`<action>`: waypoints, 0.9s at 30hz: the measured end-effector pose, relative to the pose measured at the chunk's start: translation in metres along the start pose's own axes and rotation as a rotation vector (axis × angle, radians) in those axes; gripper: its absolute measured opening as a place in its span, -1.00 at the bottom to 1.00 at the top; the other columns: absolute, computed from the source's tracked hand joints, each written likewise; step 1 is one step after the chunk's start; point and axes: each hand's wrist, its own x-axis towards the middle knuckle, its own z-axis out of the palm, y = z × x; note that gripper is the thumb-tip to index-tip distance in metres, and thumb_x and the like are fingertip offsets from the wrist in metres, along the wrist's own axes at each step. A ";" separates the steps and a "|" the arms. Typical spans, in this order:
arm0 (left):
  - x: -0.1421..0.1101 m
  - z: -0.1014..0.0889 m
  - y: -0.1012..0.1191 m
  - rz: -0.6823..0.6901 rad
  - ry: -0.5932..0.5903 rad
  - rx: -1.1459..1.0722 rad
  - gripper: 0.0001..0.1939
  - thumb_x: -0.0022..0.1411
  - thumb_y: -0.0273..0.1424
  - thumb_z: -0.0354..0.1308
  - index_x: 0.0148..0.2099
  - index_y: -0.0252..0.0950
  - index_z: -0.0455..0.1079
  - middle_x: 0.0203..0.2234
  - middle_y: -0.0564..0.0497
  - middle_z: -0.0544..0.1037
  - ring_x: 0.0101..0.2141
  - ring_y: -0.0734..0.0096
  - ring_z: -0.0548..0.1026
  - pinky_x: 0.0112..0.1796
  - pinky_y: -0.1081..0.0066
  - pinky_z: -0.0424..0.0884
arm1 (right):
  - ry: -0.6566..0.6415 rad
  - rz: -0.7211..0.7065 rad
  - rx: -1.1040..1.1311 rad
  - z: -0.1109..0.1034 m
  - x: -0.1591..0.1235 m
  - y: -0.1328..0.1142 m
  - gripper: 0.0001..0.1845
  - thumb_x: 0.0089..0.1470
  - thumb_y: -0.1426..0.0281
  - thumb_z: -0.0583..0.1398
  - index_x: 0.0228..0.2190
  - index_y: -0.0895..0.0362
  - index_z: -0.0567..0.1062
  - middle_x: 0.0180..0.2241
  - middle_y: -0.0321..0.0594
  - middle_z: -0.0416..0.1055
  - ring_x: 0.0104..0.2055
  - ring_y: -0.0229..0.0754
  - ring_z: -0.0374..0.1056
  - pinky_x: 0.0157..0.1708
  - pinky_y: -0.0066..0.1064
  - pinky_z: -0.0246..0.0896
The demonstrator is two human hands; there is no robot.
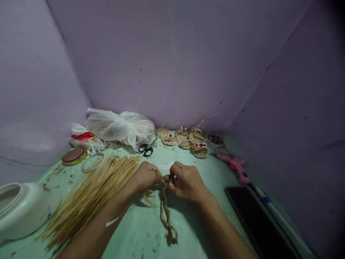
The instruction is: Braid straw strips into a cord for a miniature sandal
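Note:
A brown braided cord (165,208) hangs down between my two hands, with its looped, knotted lower end over the green tabletop. My left hand (147,176) is closed in a pinch on the cord's top end. Facing it, my right hand (187,181) pinches the same end from the other side, fingertips almost touching the left ones. The fingers partly hide that top end. Behind the hands lies a scrap of white paper (165,166). A bundle of dry straw strips (99,194) lies under and beside my left forearm.
Black-handled scissors (147,149) lie before a white plastic bag (124,127). Several small woven slippers (199,149) with red beads sit by the wall. At right are a pink glue gun (234,163) and a dark flat slab (256,219); at left, a white jar (29,208) and a ring (93,162).

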 end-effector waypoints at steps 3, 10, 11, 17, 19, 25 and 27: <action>0.001 -0.002 0.001 0.024 0.040 0.060 -0.88 -0.27 -0.54 0.01 -0.66 -0.38 0.38 -0.81 0.13 0.28 -0.69 0.60 0.17 -0.61 0.56 0.06 | 0.063 0.011 0.052 0.001 0.000 0.008 -0.84 -0.10 0.45 0.05 -0.43 0.17 0.41 -0.42 -0.19 0.36 -0.47 -0.29 0.23 -0.50 -0.49 -0.03; 0.030 0.023 -0.017 0.066 0.409 0.263 -0.83 -0.10 -0.41 0.01 -0.49 -0.34 0.42 -0.59 0.01 0.47 -0.52 0.49 0.35 -0.51 0.53 0.15 | 0.187 0.696 0.921 0.033 0.008 0.030 -0.67 -0.08 0.21 0.07 -0.38 0.23 0.37 -0.51 -0.19 0.38 -0.63 -0.34 0.21 -0.59 -0.47 0.14; 0.035 0.028 -0.016 0.080 0.443 0.325 -0.82 -0.06 -0.39 0.00 -0.46 -0.32 0.42 -0.56 0.00 0.48 -0.49 0.47 0.37 -0.49 0.53 0.16 | 0.167 0.754 1.032 0.037 0.011 0.030 -0.64 -0.10 0.16 0.08 -0.44 0.24 0.37 -0.53 -0.18 0.38 -0.65 -0.34 0.21 -0.61 -0.47 0.15; 0.051 0.052 0.003 0.146 0.563 0.786 -0.67 0.15 -0.32 -0.19 -0.34 -0.32 0.38 -0.50 -0.13 0.48 -0.42 0.27 0.44 -0.42 0.41 0.20 | 0.205 0.788 0.817 0.044 0.035 0.038 -0.53 -0.13 0.05 0.05 -0.57 0.22 0.44 -0.55 -0.15 0.42 -0.54 -0.25 0.31 -0.58 -0.49 0.15; 0.057 0.057 0.007 0.185 0.537 0.842 -0.63 0.20 -0.33 -0.28 -0.30 -0.32 0.35 -0.47 -0.14 0.48 -0.40 0.24 0.45 -0.39 0.36 0.22 | 0.240 0.740 0.624 0.045 0.045 0.045 -0.56 -0.10 0.09 0.04 -0.58 0.20 0.47 -0.56 -0.16 0.44 -0.48 -0.21 0.33 -0.52 -0.49 0.15; 0.077 0.057 0.010 0.232 0.439 0.890 -0.65 0.21 -0.43 -0.31 -0.21 -0.33 0.31 -0.36 -0.15 0.47 -0.34 0.25 0.45 -0.35 0.35 0.24 | 0.279 0.688 0.514 0.054 0.063 0.061 -0.68 -0.07 0.30 0.03 -0.47 0.22 0.52 -0.45 -0.13 0.49 -0.42 -0.20 0.36 -0.44 -0.48 0.16; 0.082 0.056 0.010 0.240 0.410 0.882 -0.66 0.20 -0.42 -0.28 -0.23 -0.33 0.33 -0.36 -0.15 0.48 -0.33 0.27 0.45 -0.34 0.36 0.24 | 0.251 0.741 0.455 0.055 0.066 0.064 -0.67 -0.08 0.30 0.03 -0.50 0.22 0.53 -0.49 -0.11 0.49 -0.45 -0.19 0.36 -0.49 -0.49 0.14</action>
